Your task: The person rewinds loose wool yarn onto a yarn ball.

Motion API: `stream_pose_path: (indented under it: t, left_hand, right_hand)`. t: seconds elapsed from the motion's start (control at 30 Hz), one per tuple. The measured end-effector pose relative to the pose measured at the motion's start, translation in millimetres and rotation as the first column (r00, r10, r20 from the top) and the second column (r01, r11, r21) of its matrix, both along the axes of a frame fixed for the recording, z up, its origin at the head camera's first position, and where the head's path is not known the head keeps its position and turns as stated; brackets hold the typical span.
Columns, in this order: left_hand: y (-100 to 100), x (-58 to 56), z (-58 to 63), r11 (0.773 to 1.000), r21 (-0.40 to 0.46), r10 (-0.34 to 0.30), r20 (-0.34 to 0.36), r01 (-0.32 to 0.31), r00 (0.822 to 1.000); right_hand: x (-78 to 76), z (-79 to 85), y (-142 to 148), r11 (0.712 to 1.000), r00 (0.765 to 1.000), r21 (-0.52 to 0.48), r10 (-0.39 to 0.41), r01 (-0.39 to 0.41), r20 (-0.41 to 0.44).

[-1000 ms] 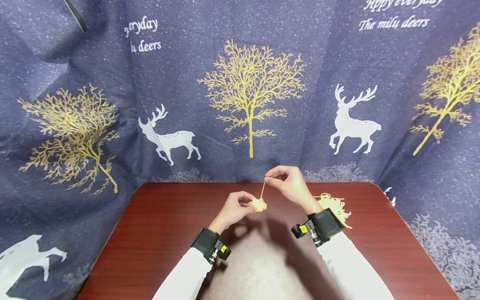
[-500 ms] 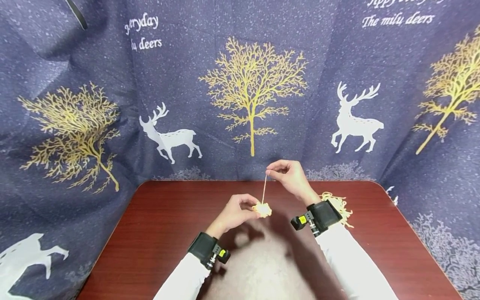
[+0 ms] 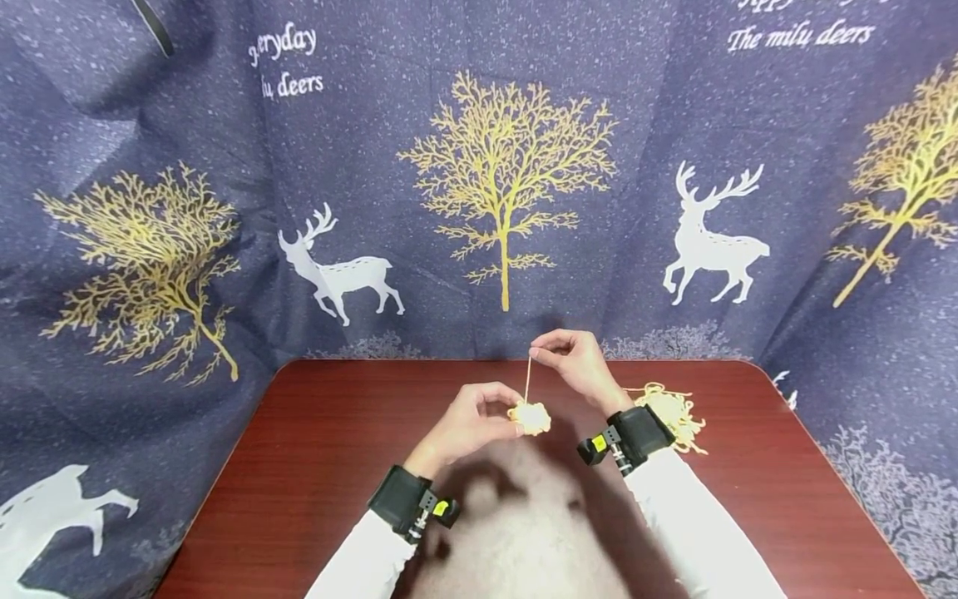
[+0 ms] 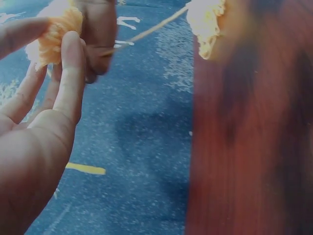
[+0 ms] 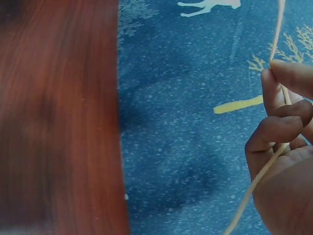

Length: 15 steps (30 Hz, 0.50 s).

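My left hand pinches a small wound ball of pale yellow yarn between thumb and fingers, above the table. In the left wrist view, the fingertips press into the side of the ball. Higher and to the right, my right hand pinches a strand of the same yarn between thumb and index finger. That strand runs taut from the fingertips down to the ball. In the right wrist view, the yarn also passes through the palm under the curled fingers and trails away below.
A loose heap of yarn lies on the red-brown table, partly behind the right wrist. Dark blue cloth with deer and trees hangs behind the table's far edge. Each wrist wears a black band with a small camera.
The left hand and the ball have shifted slightly right. My right hand rose a little, lengthening the strand between the hands, then dropped slightly.
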State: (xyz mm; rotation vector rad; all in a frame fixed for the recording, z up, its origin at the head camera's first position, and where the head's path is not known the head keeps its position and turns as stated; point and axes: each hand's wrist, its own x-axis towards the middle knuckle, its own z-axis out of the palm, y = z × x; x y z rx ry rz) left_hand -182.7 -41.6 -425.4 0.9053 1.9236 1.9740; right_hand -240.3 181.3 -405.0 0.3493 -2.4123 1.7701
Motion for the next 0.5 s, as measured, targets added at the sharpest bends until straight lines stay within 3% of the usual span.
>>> stream_pose_path:
  t: [0.27, 0.4, 0.5]
  left_hand:
    - [1, -1.1, 18.2, 0.995, 0.090, 0.036, -0.002, -0.036, 0.999]
    - [2, -3.0, 25.9, 0.983, 0.154, 0.098, 0.016, -0.099, 0.995]
    - [3, -7.5, 29.0, 0.962, 0.217, 0.157, 0.055, -0.165, 0.986]
  right_hand:
    - [5.2, -19.6, -2, 1.000, 1.000, 0.006, 0.018, -0.018, 0.012]
    - [11.7, -27.1, -4, 0.999, 0.999, -0.014, 0.051, -0.051, 0.010]
    - [15.9, -32.0, -6, 0.998, 0.998, -0.013, 0.057, -0.056, 0.005]
